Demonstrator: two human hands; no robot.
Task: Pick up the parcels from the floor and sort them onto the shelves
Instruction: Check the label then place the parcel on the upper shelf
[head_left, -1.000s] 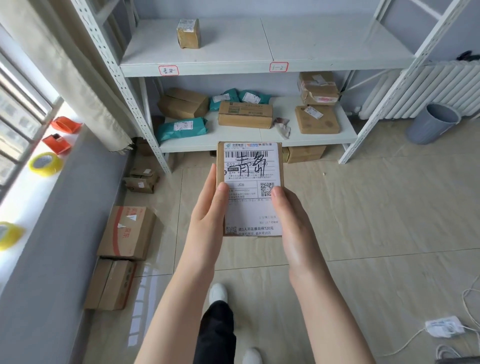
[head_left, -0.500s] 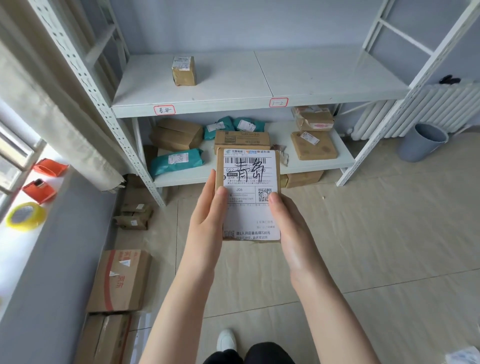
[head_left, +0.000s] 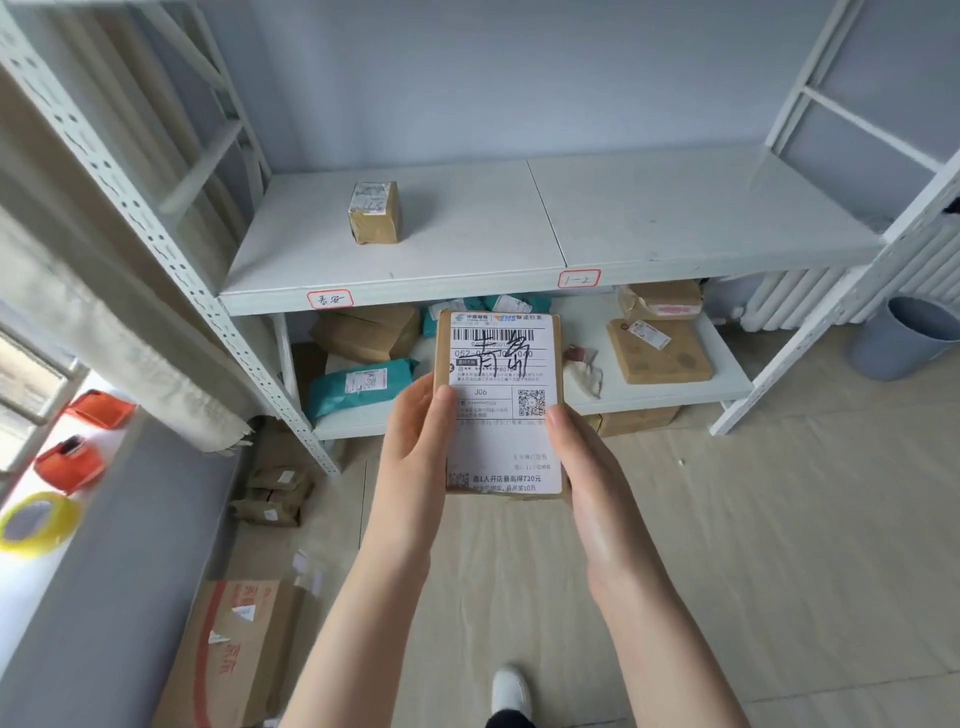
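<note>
I hold a flat brown parcel (head_left: 501, 384) with a white shipping label and black handwriting, label up, in front of the shelf unit. My left hand (head_left: 415, 447) grips its left edge and my right hand (head_left: 582, 467) grips its right edge. The white upper shelf (head_left: 649, 228) carries one small brown box (head_left: 375, 212) at its left. The lower shelf (head_left: 670, 395) holds several brown boxes and teal bags (head_left: 358, 384). More parcels lie on the floor: small brown ones (head_left: 275, 496) by the shelf leg and a large carton (head_left: 234, 654) at the lower left.
Red-framed labels (head_left: 330, 299) mark the upper shelf's front edge. A curtain (head_left: 104, 312) hangs at the left. Tape rolls (head_left: 36, 522) and orange dispensers (head_left: 70, 462) sit on the windowsill. A grey bin (head_left: 906, 338) and a radiator stand at the right. My shoe (head_left: 511, 693) shows below.
I have stepped closer to the shelf unit and the view has tilted up, so the upper shelf looms larger. The parcel stays held in both hands.
</note>
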